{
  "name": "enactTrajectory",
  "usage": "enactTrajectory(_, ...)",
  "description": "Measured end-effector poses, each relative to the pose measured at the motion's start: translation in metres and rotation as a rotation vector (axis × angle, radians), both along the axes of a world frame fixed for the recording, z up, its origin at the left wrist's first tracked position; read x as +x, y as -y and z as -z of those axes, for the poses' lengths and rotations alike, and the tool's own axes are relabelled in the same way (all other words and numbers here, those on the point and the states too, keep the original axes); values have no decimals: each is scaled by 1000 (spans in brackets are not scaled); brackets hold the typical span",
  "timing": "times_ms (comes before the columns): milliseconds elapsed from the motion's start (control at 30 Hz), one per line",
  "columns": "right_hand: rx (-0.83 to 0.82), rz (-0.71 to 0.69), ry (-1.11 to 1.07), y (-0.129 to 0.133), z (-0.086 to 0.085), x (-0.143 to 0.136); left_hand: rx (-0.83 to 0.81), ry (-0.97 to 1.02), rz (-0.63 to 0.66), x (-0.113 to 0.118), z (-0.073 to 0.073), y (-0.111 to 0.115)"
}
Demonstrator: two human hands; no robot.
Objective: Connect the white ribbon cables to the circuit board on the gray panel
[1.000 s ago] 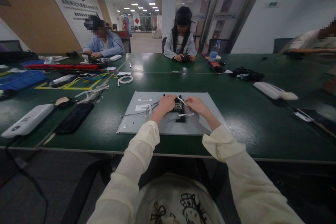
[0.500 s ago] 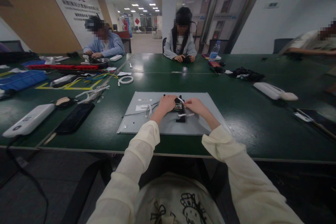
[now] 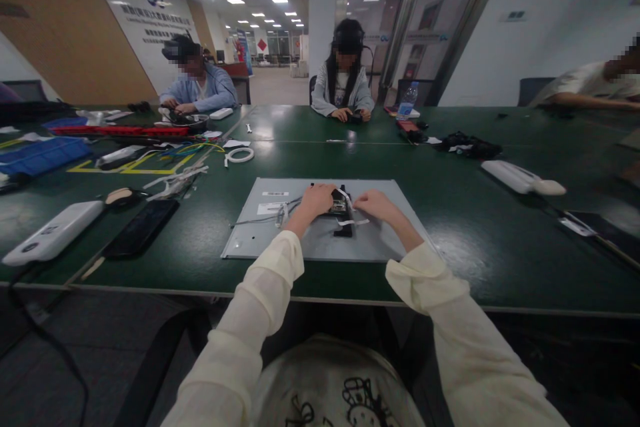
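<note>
A grey flat panel (image 3: 280,240), like the back of a display, lies on the green table in front of me. Near its middle is a small circuit board (image 3: 339,203) in a black holder. My left hand (image 3: 319,200) rests over the board's left side with its fingers curled on it, hiding that part. Just right of the board, my right hand (image 3: 373,205) pinches a thin white flat cable (image 3: 349,203) that curves away from the board. Grey wires (image 3: 265,215) run across the panel to the left.
To the left lie a black phone (image 3: 143,228), a white power bank (image 3: 55,232), a coiled white cable (image 3: 240,155) and a blue tray (image 3: 45,155). A white device (image 3: 510,175) is on the right. Across the table sit several people, one near a bottle (image 3: 409,100).
My right hand has shifted very slightly at the white flat cable. My left hand stays on the board. The whole view has dropped a few pixels.
</note>
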State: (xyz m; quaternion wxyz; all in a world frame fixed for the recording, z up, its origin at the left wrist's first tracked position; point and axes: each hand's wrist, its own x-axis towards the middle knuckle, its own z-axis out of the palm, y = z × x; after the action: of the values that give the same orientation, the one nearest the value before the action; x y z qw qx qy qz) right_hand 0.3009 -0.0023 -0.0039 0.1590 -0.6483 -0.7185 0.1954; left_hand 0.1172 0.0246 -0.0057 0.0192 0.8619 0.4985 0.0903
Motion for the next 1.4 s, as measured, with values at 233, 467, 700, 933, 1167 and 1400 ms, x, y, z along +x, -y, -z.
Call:
enactTrajectory(233,100,5,21,3,-5,-1,-58,82,-12,-2,-8,-5)
enactTrajectory(467,343,52,-86,9,-11,-16,54,331,-62,-72,-32,-10)
enactTrajectory(700,397,-114,-164,13,-24,-51,-18,288,-209,-156,-7,-10)
enactTrajectory(933,346,-445,6,26,-32,-103,-16,368,-87,-148,-2,-3)
enactTrajectory(1167,558,-862,253,53,-25,-136,48,334,-77,-146,7,-4)
enactTrajectory(1400,600,-729,325,56,-20,-145,67,312,-9,-143,8,-4)
